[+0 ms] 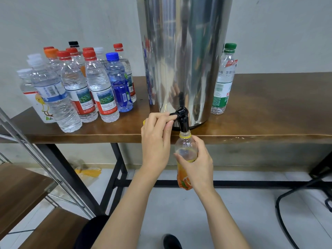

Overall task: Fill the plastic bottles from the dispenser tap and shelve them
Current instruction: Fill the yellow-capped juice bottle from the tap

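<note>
The left hand [156,141] pinched the tap lever [173,115]; the right hand [199,168], just below it, was wrapped round the uncapped bottle [186,146], its neck at the spout [184,125], where any sideways drift or late release would likely spill water.

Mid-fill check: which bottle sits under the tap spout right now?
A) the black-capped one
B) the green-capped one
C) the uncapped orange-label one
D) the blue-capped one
C: the right hand holds the orange-label bottle with its open mouth at the black tap, while the left hand pinches the tap lever; the green-capped bottle stands capped on the table beside the dispenser.
</note>
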`<state>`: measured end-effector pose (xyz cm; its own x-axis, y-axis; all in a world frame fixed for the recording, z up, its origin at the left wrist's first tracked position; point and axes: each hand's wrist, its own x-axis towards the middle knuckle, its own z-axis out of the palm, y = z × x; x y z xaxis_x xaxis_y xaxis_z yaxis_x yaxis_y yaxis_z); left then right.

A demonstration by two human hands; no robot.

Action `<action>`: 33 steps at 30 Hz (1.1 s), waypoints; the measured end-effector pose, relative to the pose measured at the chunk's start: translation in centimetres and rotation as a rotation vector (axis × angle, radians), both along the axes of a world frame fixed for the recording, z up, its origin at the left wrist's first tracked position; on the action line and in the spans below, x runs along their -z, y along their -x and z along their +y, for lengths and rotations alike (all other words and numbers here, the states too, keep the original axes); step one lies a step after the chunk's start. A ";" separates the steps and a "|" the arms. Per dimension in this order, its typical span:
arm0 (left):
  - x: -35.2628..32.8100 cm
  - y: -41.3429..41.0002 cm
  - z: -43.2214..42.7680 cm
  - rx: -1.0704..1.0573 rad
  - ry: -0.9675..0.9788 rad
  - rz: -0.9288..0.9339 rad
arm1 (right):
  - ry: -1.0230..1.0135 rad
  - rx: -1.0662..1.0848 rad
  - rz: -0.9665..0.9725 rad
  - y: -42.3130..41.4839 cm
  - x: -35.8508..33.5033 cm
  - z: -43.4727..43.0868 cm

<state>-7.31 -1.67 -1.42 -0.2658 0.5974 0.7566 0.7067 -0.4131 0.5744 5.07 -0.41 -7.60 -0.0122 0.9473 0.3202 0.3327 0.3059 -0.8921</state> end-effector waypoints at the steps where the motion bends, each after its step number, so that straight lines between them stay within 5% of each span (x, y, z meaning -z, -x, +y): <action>1: 0.1 0.0 0.1 -0.006 -0.007 0.001 | -0.011 0.005 -0.008 0.0 0.0 0.0; 33: 0.7 0.2 0.6 0.038 -0.033 -0.046 | -0.038 -0.023 -0.042 0.1 0.0 0.0</action>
<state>-7.53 -1.09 -2.11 -0.2785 0.5825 0.7636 0.6634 -0.4582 0.5915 4.98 -0.41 -7.62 -0.0478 0.9339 0.3543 0.3618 0.3468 -0.8653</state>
